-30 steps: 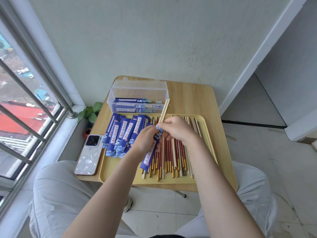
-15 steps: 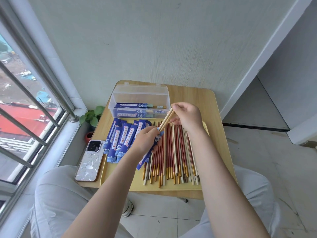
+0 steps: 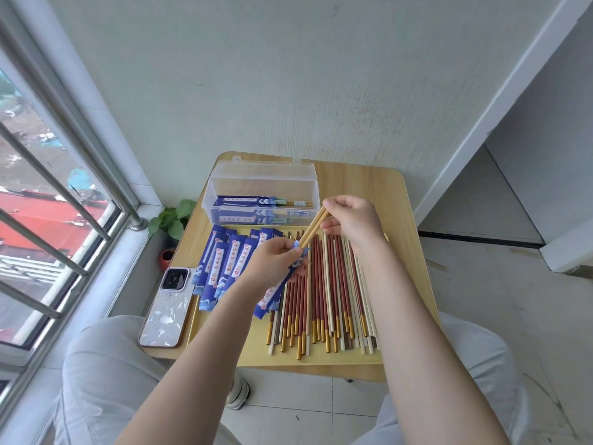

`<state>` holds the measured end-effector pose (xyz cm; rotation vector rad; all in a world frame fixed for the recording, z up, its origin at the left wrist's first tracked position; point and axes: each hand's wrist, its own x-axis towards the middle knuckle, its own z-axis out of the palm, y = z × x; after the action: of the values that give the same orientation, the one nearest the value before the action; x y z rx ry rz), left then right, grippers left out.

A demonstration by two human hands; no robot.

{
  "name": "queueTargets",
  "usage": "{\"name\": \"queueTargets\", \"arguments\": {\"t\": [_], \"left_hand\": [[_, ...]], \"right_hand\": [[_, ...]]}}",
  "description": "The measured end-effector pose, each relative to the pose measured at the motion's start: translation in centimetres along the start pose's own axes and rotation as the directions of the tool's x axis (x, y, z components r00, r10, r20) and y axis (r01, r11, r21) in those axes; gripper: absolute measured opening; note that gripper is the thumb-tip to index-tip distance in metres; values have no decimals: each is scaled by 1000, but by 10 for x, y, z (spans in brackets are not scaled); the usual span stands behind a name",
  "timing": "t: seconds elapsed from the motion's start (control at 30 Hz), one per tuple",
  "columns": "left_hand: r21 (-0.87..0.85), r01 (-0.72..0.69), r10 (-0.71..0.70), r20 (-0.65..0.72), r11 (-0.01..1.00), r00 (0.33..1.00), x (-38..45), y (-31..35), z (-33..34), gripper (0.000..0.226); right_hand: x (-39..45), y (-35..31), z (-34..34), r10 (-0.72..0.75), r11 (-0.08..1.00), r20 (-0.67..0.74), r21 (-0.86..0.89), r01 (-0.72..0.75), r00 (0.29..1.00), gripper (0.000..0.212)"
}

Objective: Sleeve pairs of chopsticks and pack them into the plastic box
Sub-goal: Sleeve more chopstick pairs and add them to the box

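My left hand (image 3: 276, 260) pinches the top of a blue paper sleeve (image 3: 275, 295) that hangs over the tray. My right hand (image 3: 351, 220) holds a pair of light wooden chopsticks (image 3: 314, 229) by their upper ends; their lower ends sit inside the sleeve's mouth. Several loose red-and-gold and pale chopsticks (image 3: 324, 293) lie side by side on the yellow tray (image 3: 224, 345). Several empty blue sleeves (image 3: 226, 263) are spread on the tray's left part. The clear plastic box (image 3: 263, 184) stands open behind the tray with sleeved pairs (image 3: 256, 208) inside.
A phone (image 3: 167, 308) in a pale patterned case lies on the small wooden table (image 3: 362, 181) left of the tray. A potted plant (image 3: 171, 220) sits by the window sill at the left. A wall rises behind the table; my knees are below it.
My right hand slid up from the sleeve's mouth to the chopsticks' upper ends. The pair now leans further right. My left hand kept its hold on the sleeve.
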<state>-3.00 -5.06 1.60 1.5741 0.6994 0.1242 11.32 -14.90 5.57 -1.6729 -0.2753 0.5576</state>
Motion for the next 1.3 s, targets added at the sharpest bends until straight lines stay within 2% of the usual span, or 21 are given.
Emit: {"name": "queueTargets", "arguments": {"t": [0.13, 0.2, 0.27, 0.37, 0.47, 0.53, 0.6, 0.77, 0.87, 0.97, 1.07, 1.17, 1.23, 1.3], "left_hand": [[348, -45, 59, -31, 937, 998, 18, 17, -17, 18], [440, -65, 99, -55, 895, 994, 30, 29, -27, 19], [499, -83, 150, -96, 862, 984, 42, 42, -36, 9], [602, -89, 253, -193, 793, 948, 62, 52, -41, 36], [723, -112, 428, -270, 681, 862, 77, 48, -46, 49], [756, -104, 429, -248, 647, 869, 85, 39, -51, 54], [800, -78, 376, -191, 595, 907, 94, 27, -55, 59], [884, -13, 246, -116, 467, 962, 107, 7, -60, 64], [915, 38, 195, -126, 402, 973, 111, -1, -63, 65], [933, 60, 181, -131, 355, 975, 113, -5, -63, 64], [938, 88, 175, -154, 334, 973, 113, -7, -61, 65], [929, 87, 182, -162, 359, 970, 113, -2, -60, 61], [891, 33, 283, -180, 454, 942, 109, -1, -60, 50], [810, -42, 432, -268, 585, 861, 98, 0, -58, 31]], "right_hand": [[12, -3, -1, 41, 999, 43, 13, -42, 998, 6], [20, -5, -3, 73, 996, 44, 57, -75, 996, 11], [29, -6, -2, 100, 982, 43, 154, -106, 994, 16], [42, -6, 4, 145, 930, -2, 342, -135, 990, 19], [57, -3, 12, 191, 877, -100, 465, -124, 977, 22], [67, 1, 18, 219, 856, -143, 502, -121, 965, 25], [78, 8, 29, 255, 852, -161, 504, -143, 953, 26], [90, 24, 58, 298, 897, -106, 371, -241, 949, 26], [95, 24, 61, 278, 949, -91, 181, -259, 956, 29], [96, 18, 54, 113, 982, -156, -133, -135, 981, 30], [90, 12, 48, -61, 932, -134, -363, 8, 989, 30], [84, 12, 47, -142, 891, -83, -445, 91, 986, 29], [78, 14, 49, -172, 884, -66, -450, 124, 983, 26], [69, 18, 52, -178, 871, -12, -467, 152, 984, 22]]}}
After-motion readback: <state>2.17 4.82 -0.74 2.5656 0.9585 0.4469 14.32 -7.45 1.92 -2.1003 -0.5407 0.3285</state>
